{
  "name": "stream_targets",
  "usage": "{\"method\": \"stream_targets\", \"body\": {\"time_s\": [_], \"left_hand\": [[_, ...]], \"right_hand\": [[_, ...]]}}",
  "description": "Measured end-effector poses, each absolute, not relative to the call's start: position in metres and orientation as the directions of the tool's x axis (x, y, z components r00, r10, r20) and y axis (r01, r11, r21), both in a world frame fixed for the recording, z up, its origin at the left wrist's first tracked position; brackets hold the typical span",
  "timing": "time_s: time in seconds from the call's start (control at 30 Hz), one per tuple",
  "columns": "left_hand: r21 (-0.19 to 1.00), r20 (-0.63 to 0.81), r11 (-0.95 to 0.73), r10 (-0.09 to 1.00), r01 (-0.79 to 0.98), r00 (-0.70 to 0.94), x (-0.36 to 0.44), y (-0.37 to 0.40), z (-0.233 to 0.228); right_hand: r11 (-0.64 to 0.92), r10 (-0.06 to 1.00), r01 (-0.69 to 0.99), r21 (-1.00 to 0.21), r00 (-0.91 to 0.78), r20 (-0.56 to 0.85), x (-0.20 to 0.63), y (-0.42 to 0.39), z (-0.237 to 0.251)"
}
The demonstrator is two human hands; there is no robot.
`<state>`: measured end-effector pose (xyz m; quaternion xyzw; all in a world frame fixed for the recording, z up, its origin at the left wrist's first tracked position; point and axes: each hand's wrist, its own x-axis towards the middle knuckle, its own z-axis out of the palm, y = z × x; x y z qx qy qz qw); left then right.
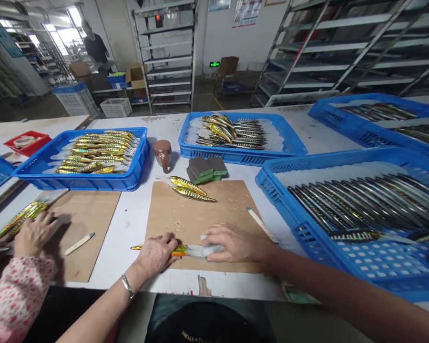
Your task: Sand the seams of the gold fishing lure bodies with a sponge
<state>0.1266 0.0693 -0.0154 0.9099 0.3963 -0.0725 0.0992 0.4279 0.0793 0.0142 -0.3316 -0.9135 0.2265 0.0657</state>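
My left hand [157,253] is closed around a gold and orange fishing lure [179,251] lying level over the brown cardboard sheet [236,200]. From the lure's right side runs a translucent whitish tail part [196,251]. My right hand [230,243] is closed on a whitish piece [214,248] at that end; the fingers partly hide it, and its kind is unclear. Beyond my hands, two gold striped lures [193,189] rest on the cardboard. A slim white stick with a dark tip [260,224] lies to the right of my right hand.
Grey-green sponge blocks [207,169] and a brown-lidded cup [163,155] stand behind the cardboard. Blue trays with lures flank it: one left [136,178], one behind [289,138], one right [279,190]. At left, a co-worker's hand [35,233] touches lures; another person [96,47] stands far back.
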Motion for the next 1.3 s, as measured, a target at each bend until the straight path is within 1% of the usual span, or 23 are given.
{"method": "stream_targets", "body": {"time_s": [0.1, 0.23, 0.3, 0.37, 0.43, 0.5, 0.63, 0.7, 0.77, 0.83, 0.93, 1.0, 1.1, 1.17, 1.23, 1.3], "left_hand": [[0.136, -0.213, -0.677, 0.693, 0.723, 0.689, 0.127, 0.070, -0.014], [0.111, -0.212, -0.681, 0.695, 0.723, 0.687, 0.126, 0.072, -0.015], [0.083, -0.226, -0.674, 0.704, 0.734, 0.673, 0.125, 0.073, -0.016], [0.075, -0.237, -0.674, 0.704, 0.735, 0.670, 0.124, 0.075, -0.017], [0.086, -0.240, -0.681, 0.694, 0.727, 0.679, 0.123, 0.077, -0.017], [0.105, -0.257, -0.687, 0.680, 0.719, 0.687, 0.124, 0.080, -0.015], [0.168, -0.317, -0.657, 0.670, 0.735, 0.671, 0.127, 0.087, -0.008], [0.214, -0.336, -0.642, 0.659, 0.736, 0.673, 0.128, 0.091, -0.005], [0.240, -0.346, -0.636, 0.649, 0.733, 0.677, 0.129, 0.093, -0.001], [0.241, -0.356, -0.632, 0.649, 0.737, 0.672, 0.130, 0.096, 0.000], [0.225, -0.378, -0.621, 0.654, 0.751, 0.655, 0.129, 0.100, 0.001], [0.253, -0.380, -0.619, 0.643, 0.744, 0.665, 0.128, 0.104, 0.001], [0.293, -0.373, -0.619, 0.628, 0.729, 0.683, 0.127, 0.108, 0.000], [0.297, -0.369, -0.621, 0.626, 0.725, 0.687, 0.127, 0.109, -0.002], [0.308, -0.362, -0.622, 0.623, 0.720, 0.693, 0.128, 0.109, -0.003], [0.320, -0.364, -0.611, 0.626, 0.724, 0.690, 0.128, 0.109, -0.003]], "right_hand": [[0.677, 0.645, 0.605, -0.419, -0.762, -0.061, 0.431, 0.076, 0.017], [0.718, 0.628, 0.617, -0.322, -0.774, -0.082, 0.384, 0.089, 0.014], [0.732, 0.623, 0.613, -0.297, -0.779, -0.073, 0.365, 0.093, 0.011], [0.732, 0.632, 0.611, -0.300, -0.774, -0.034, 0.365, 0.090, 0.007], [0.727, 0.652, 0.618, -0.300, -0.758, 0.019, 0.384, 0.078, 0.004], [0.723, 0.670, 0.639, -0.264, -0.741, 0.039, 0.418, 0.063, 0.002], [0.707, 0.704, 0.701, -0.097, -0.710, 0.005, 0.478, 0.042, 0.009], [0.692, 0.722, 0.720, -0.053, -0.690, 0.060, 0.482, 0.042, 0.019], [0.693, 0.717, 0.718, -0.063, -0.679, 0.157, 0.462, 0.047, 0.027], [0.722, 0.685, 0.688, -0.074, -0.694, 0.223, 0.424, 0.051, 0.029], [0.754, 0.652, 0.653, -0.070, -0.730, 0.207, 0.366, 0.050, 0.018], [0.723, 0.681, 0.688, -0.067, -0.692, 0.240, 0.352, 0.043, 0.006], [0.631, 0.750, 0.775, -0.041, -0.596, 0.287, 0.379, 0.029, -0.009], [0.584, 0.779, 0.811, 0.024, -0.568, 0.265, 0.419, 0.024, -0.012], [0.494, 0.827, 0.861, 0.122, -0.508, 0.239, 0.458, 0.023, -0.011], [0.428, 0.849, 0.890, 0.156, -0.455, 0.269, 0.484, 0.026, -0.009]]}}
